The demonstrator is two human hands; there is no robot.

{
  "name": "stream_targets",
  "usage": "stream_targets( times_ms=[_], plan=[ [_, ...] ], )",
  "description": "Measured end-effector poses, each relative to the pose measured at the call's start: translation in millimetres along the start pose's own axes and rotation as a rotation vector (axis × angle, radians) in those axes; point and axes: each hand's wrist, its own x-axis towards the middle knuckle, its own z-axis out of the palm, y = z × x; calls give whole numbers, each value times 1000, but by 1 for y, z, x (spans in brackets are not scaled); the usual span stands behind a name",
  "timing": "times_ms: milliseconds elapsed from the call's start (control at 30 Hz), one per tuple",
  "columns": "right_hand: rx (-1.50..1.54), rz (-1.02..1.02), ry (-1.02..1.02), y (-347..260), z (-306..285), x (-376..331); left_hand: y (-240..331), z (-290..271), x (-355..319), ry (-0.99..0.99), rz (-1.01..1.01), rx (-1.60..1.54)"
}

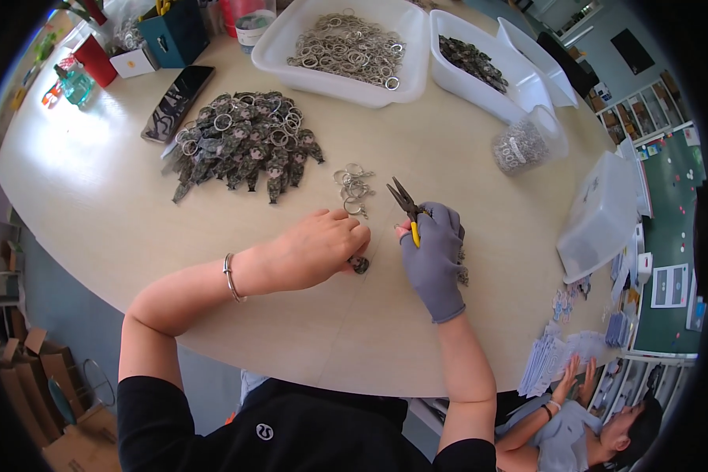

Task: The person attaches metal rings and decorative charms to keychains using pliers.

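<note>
While the bare left hand [318, 250] pins a small dark figure charm [359, 264] against the table [94, 197] with closed fingertips, the gloved right hand [435, 256] is wrapped around yellow-handled needle-nose pliers [407, 202], whose jaws point up and away from the person and stand slightly parted with nothing visibly between them. Only the lower edge of the charm shows, just under the left fingertips and immediately to the left of the plier hand; its ring end is hidden. Judged by its look, the charm is a light, flat, stiff piece, likely smooth and apt to slide on the tabletop, so a pinch across its flat faces near the top hole should hold it best. A few more dark pieces lie half hidden beneath the heel of the right hand.

Just beyond the plier tips lies a small cluster of loose split rings [353, 187], thin wire loops that would tangle easily and are best taken one at a time by the rim. Farther out from the left hand sits a heap of assembled charms with rings [242, 145]. Well beyond both hands stand a white tub of key rings [346, 49], a second white tub of dark charms [480, 67], and a clear bag of small rings [521, 147].
</note>
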Motion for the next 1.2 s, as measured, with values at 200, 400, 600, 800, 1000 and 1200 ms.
stream_targets(
  times_ms=[200, 400, 600, 800, 1000, 1200],
  plan=[
    [401, 25, -114, -18, -27, -3, 5, -3, 0, 176, -288, -647],
    [643, 55, -246, -26, -36, -5, 14, -7, 1, 151, -242, -594],
    [616, 16, -235, -22, -34, -4, 18, -5, 0, 202, -165, -494],
    [692, 44, -302, -22, -38, -2, 17, 4, -2, 317, -108, -371],
    [871, 194, -416, -24, -43, -1, 20, 6, -2, 410, -79, -339],
    [885, 202, -426, -24, -41, -3, 20, 9, -2, 420, -130, -434]
  ],
)
